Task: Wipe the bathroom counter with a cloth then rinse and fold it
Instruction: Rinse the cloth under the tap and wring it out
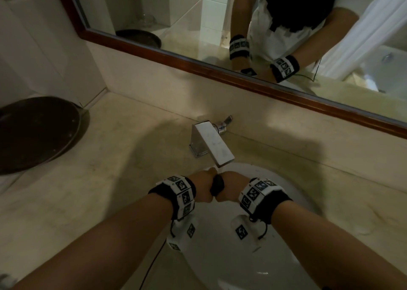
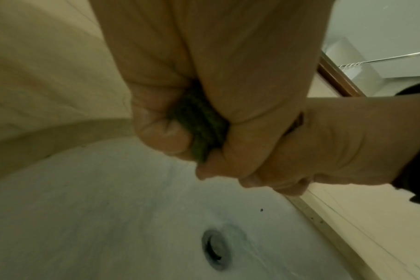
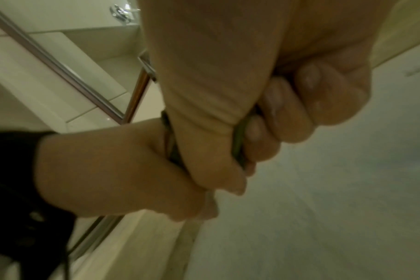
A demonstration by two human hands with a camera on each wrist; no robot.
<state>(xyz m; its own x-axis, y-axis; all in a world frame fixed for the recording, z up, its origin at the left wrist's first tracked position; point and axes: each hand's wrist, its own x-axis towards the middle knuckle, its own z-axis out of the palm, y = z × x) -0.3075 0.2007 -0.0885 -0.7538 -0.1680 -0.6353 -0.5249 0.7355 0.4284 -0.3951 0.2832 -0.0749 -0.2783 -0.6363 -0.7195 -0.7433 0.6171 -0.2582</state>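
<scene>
A dark green cloth (image 1: 217, 185) is bunched into a tight roll between my two fists, held over the white sink (image 1: 293, 192) just below the faucet spout. My left hand (image 1: 203, 187) grips its left part and my right hand (image 1: 229, 186) grips its right part, knuckles touching. In the left wrist view the cloth (image 2: 199, 125) shows between curled fingers (image 2: 161, 130) above the drain (image 2: 215, 248). The right wrist view shows only a thin green edge of cloth (image 3: 239, 144) inside my right fist; the rest is hidden.
A square chrome faucet (image 1: 211, 142) stands behind the sink on the beige marble counter (image 1: 110, 179). A round dark tray (image 1: 37, 133) lies at the counter's left. A wood-framed mirror (image 1: 242, 80) runs along the back wall.
</scene>
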